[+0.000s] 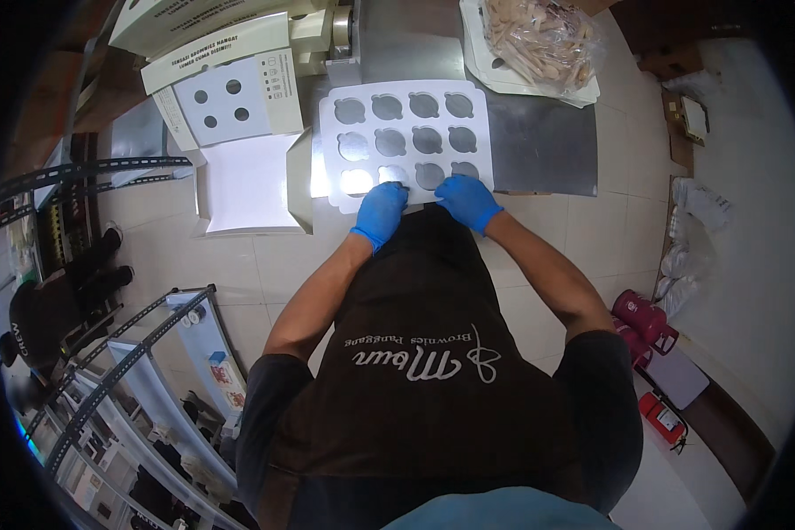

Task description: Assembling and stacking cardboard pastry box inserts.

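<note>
Left hand (381,213): blue glove, fingers together & flat, pressing near edge of white insert (405,143) w/ round holes, by its front-left corner.
Right hand (467,200): blue glove, fingers together, curled over same near edge, front-right.
Insert: flat on steel table (539,146), twelve holes in three rows, metal showing thru.
Left of it: open white box (249,181), lid (234,97) up, four holes.
Far right: clear bag of wooden sticks (539,40) on white tray (481,62).
Below: dark apron, tiled floor.
</note>
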### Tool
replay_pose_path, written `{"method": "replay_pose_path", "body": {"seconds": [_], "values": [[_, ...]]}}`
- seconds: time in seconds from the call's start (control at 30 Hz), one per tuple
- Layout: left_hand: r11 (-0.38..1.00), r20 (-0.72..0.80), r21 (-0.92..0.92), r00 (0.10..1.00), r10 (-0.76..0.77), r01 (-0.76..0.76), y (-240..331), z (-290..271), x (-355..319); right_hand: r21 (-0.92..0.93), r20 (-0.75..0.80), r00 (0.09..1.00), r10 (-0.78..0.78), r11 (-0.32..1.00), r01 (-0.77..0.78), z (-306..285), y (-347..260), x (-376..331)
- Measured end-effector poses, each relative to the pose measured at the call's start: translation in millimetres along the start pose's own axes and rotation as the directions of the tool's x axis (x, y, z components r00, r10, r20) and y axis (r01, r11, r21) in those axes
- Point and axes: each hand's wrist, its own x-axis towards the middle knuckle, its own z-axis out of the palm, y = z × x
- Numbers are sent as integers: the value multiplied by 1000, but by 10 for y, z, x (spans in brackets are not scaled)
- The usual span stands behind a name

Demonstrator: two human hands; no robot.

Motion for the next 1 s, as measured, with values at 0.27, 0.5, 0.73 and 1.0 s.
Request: {"method": "replay_pose_path", "body": {"seconds": [0.27,0.5,0.73,1.0], "values": [[995,-225,37,969,97,-91,-281,-119,-351,32,132,991,-20,999,16,-117,71,113],[980,-125,40,972,196,-193,-438,-340,-372,-144,8,999,52,988,-50,-23,-97,-113],[980,-54,174,993,106,-95,-310,-221,-336,-153,-84,990,111,981,-123,10,-85,-148],[992,78,94,993,-90,83,-381,-234,-92,-18,103,994,41,999,-40,-169,87,19]]}}
